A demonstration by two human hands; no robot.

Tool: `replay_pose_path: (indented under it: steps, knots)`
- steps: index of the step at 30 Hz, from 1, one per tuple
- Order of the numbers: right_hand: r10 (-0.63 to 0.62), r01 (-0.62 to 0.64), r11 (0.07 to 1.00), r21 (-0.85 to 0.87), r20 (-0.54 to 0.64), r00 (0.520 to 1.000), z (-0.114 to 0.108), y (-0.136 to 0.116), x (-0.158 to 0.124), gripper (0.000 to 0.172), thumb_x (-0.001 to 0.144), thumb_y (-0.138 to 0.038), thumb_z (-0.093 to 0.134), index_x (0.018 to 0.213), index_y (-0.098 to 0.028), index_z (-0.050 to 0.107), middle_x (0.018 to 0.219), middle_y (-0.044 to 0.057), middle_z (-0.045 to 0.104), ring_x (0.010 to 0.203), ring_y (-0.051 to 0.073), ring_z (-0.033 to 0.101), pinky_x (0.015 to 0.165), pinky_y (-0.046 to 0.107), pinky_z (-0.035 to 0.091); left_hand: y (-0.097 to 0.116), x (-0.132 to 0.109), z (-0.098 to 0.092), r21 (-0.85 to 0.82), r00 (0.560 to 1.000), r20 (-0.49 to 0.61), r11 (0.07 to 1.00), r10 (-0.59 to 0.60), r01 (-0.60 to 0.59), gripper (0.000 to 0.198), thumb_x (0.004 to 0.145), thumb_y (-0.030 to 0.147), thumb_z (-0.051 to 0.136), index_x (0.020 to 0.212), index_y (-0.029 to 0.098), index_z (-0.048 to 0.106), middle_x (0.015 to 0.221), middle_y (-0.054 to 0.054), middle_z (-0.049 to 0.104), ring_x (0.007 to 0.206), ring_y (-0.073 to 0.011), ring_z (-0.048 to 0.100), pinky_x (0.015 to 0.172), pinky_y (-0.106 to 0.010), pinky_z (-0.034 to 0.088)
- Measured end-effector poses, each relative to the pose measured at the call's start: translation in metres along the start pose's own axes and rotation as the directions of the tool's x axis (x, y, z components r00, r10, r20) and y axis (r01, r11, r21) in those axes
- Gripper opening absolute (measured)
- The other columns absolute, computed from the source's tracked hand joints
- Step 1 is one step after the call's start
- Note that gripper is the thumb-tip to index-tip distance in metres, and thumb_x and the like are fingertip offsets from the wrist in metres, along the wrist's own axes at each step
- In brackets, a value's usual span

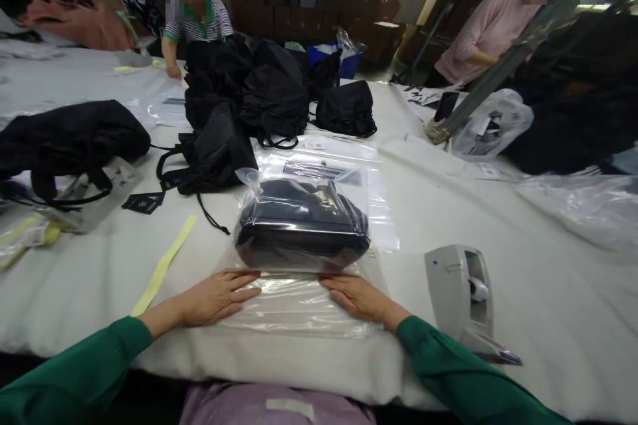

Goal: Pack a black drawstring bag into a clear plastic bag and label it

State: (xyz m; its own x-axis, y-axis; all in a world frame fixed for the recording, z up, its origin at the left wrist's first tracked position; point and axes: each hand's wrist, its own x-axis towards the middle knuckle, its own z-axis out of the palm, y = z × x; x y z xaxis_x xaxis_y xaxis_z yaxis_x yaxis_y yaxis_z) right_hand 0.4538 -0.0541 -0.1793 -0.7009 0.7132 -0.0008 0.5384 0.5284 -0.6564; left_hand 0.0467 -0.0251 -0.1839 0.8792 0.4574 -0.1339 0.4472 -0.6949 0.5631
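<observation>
A folded black bag (302, 229) lies inside a clear plastic bag (294, 309) on the white table (538, 259) in front of me. My left hand (216, 295) lies flat on the loose near end of the plastic, fingers stretched toward the middle. My right hand (356, 295) presses flat on the same flap from the right, fingers pointing left. Both hands rest just below the packed bag and hold nothing.
A grey tape dispenser (461, 292) stands right of my right hand. A yellow strip (164, 265) lies at left. Several black bags (249, 99) are piled behind, more (70, 139) at left. Empty plastic sleeves (323, 169) lie beyond. Two people work at the far side.
</observation>
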Motion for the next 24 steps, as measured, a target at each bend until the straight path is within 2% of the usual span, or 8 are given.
replay_pose_path:
  steps: [5, 8, 9, 12, 14, 18, 20, 24]
  knots:
    - [0.007, -0.005, 0.997, -0.074, 0.03, 1.0, -0.011, -0.023, -0.011, 0.055, 0.098, -0.046, 0.046, 0.143, -0.014, 0.046, 0.143, 0.015, 0.051, 0.133, 0.025, 0.046, 0.113, 0.042, 0.035, 0.016, -0.008, -0.006, -0.042, 0.998, -0.008, 0.998, -0.056, 0.056, 0.054, 0.095, 0.046, 0.048, 0.146, 0.03, 0.04, 0.156, -0.007, 0.035, 0.141, -0.0293, 0.035, 0.116, -0.046, 0.03]
    - [-0.022, 0.041, 0.977, -0.208, 0.09, 0.996, -0.011, -0.05, -0.028, 0.091, 0.079, -0.058, 0.069, 0.149, -0.014, 0.034, 0.154, 0.022, 0.032, 0.142, 0.037, 0.029, 0.116, 0.057, 0.022, 0.047, -0.005, -0.003, -0.008, 0.988, -0.073, 0.99, -0.138, 0.138, 0.085, 0.083, 0.064, 0.057, 0.153, 0.027, 0.025, 0.158, -0.012, 0.028, 0.142, -0.0353, 0.031, 0.116, -0.051, 0.027]
    - [-0.018, 0.05, 0.963, -0.266, 0.118, 0.993, -0.008, -0.056, -0.034, 0.093, 0.075, -0.055, 0.074, 0.149, -0.015, 0.035, 0.155, 0.023, 0.028, 0.142, 0.04, 0.026, 0.115, 0.061, 0.02, 0.059, -0.003, 0.001, 0.022, 0.987, -0.081, 0.989, -0.142, 0.144, 0.096, 0.078, 0.07, 0.06, 0.154, 0.027, 0.02, 0.159, -0.014, 0.024, 0.143, -0.0376, 0.028, 0.116, -0.055, 0.024]
    - [0.037, 0.033, 0.894, -0.447, 0.147, 0.989, 0.009, -0.06, -0.047, 0.057, 0.085, -0.027, 0.067, 0.138, -0.015, 0.049, 0.149, 0.024, 0.039, 0.137, 0.039, 0.037, 0.109, 0.063, 0.029, 0.085, 0.009, 0.019, 0.116, 0.989, -0.009, 0.982, -0.148, 0.148, 0.117, 0.065, 0.078, 0.064, 0.155, 0.027, 0.011, 0.161, -0.018, 0.014, 0.144, -0.0451, 0.019, 0.114, -0.064, 0.015]
    - [0.03, 0.039, 0.844, -0.535, 0.12, 0.992, 0.019, -0.055, -0.05, 0.034, 0.09, -0.01, 0.053, 0.123, -0.011, 0.059, 0.138, 0.023, 0.053, 0.127, 0.034, 0.05, 0.106, 0.058, 0.038, 0.093, 0.018, 0.028, 0.149, 0.978, 0.059, 0.97, -0.202, 0.191, 0.122, 0.062, 0.077, 0.066, 0.155, 0.025, 0.007, 0.161, -0.021, 0.01, 0.143, -0.0488, 0.019, 0.111, -0.066, 0.018]
    - [-0.062, 0.063, 0.798, -0.6, 0.023, 0.998, 0.024, -0.05, -0.052, 0.027, 0.091, -0.004, 0.042, 0.107, -0.009, 0.063, 0.124, 0.021, 0.063, 0.111, 0.028, 0.062, 0.102, 0.049, 0.045, 0.097, 0.035, 0.032, 0.206, 0.962, 0.056, 0.946, -0.266, 0.25, 0.129, 0.059, 0.072, 0.074, 0.155, 0.023, 0.002, 0.16, -0.023, 0.01, 0.137, -0.0511, 0.029, 0.106, -0.066, 0.027]
    - [-0.106, 0.082, 0.791, -0.606, -0.004, 0.994, 0.023, -0.054, -0.053, 0.027, 0.092, -0.006, 0.041, 0.105, -0.01, 0.063, 0.118, 0.02, 0.066, 0.105, 0.026, 0.064, 0.099, 0.048, 0.048, 0.098, 0.041, 0.034, 0.254, 0.965, 0.013, 0.934, -0.262, 0.251, 0.122, 0.064, 0.065, 0.075, 0.155, 0.02, 0.007, 0.158, -0.022, 0.021, 0.132, -0.0484, 0.037, 0.105, -0.066, 0.028]
    - [-0.167, 0.077, 0.775, -0.627, -0.085, 0.982, 0.019, -0.064, -0.055, 0.026, 0.091, -0.003, 0.039, 0.098, -0.011, 0.063, 0.12, 0.021, 0.065, 0.109, 0.027, 0.062, 0.099, 0.049, 0.047, 0.098, 0.049, 0.044, 0.382, 0.966, -0.078, 0.888, -0.245, 0.257, 0.064, 0.088, 0.03, 0.056, 0.147, 0.019, 0.035, 0.15, -0.018, 0.04, 0.124, -0.0399, 0.047, 0.102, -0.062, 0.035]
